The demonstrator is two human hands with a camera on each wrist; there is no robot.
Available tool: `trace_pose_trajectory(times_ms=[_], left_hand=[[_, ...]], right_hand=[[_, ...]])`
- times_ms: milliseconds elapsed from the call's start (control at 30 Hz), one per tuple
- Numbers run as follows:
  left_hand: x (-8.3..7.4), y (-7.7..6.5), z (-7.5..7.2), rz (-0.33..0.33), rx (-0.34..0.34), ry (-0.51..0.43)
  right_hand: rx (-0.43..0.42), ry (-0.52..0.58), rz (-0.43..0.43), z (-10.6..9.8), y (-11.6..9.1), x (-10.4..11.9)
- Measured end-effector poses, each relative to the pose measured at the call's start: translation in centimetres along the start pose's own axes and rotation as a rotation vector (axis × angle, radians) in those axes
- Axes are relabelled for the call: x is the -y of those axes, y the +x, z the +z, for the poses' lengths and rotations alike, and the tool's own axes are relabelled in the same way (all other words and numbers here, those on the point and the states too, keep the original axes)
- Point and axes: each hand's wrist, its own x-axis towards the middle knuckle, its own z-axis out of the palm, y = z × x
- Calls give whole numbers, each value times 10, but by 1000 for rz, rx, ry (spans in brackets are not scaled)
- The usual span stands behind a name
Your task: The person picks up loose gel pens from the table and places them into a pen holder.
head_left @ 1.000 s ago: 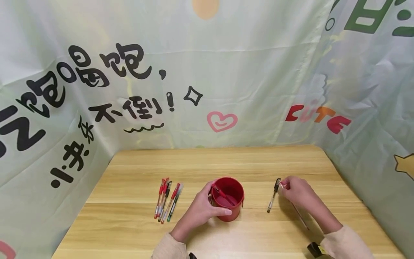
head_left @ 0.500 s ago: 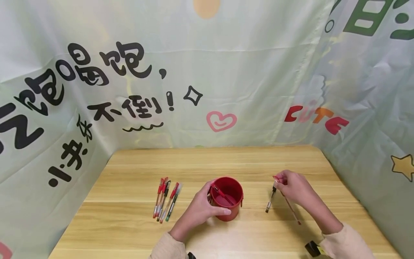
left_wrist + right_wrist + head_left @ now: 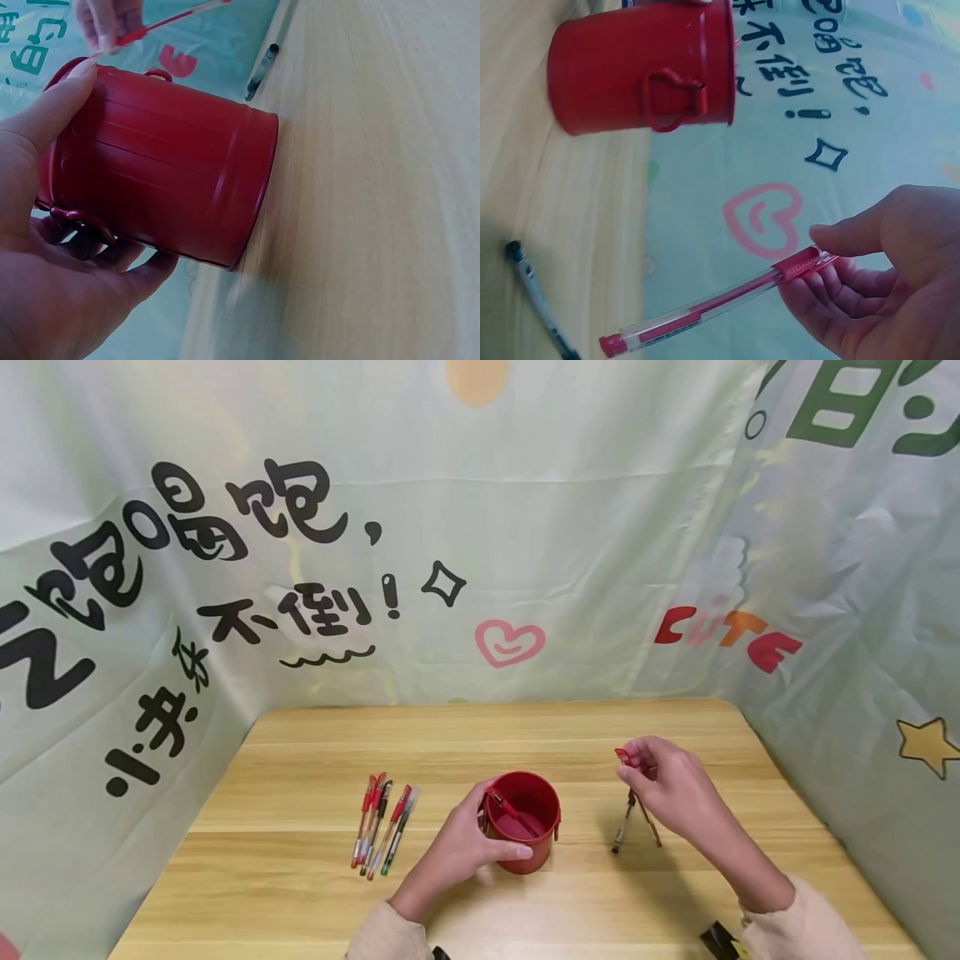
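Observation:
My left hand [image 3: 465, 843] grips a small red metal bucket [image 3: 536, 857] from its left side, thumb across the front near the rim. The bucket stands upright on the table, and a red pen [image 3: 510, 811] leans inside it. To the right, above the table, my right hand [image 3: 675, 781] pinches a red gel pen [image 3: 727, 300] by its capped end between thumb and fingers. The pen's clear barrel slants down from the fingers. Below that hand a black-capped pen [image 3: 622, 832] lies on the table, its cap end partly covered in the head view.
Several pens [image 3: 378, 818] with red, black and green parts lie side by side left of the bucket. The wooden table [image 3: 300, 760] meets a printed cloth backdrop [image 3: 600, 527] at the back and sides. Something black and yellow [image 3: 722, 940] sits by the right sleeve.
My right hand has lifted the red gel pen and carried it left and slightly back, over the black-capped pen. My left hand keeps its hold on the bucket.

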Motion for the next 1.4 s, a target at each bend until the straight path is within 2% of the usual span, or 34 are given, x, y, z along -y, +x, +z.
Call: trace_pose_trajectory(times_ms=[267,733,933,1167,1400], left_hand=[[2,0,-2,1,-11,0],[3,0,-3,10,-8,3],[2,1,-1,11,-4,11],[2,1,1,15,-2,11],[5,2,0,12,-3,22]], right_hand=[[-126,39,-73,-1,1,18],[-256,75,-210,5,1,46],[-308,149,-266,7,2,57],[-339,269,-314,13,2,68],[-331,318,-326,20,2,76]])
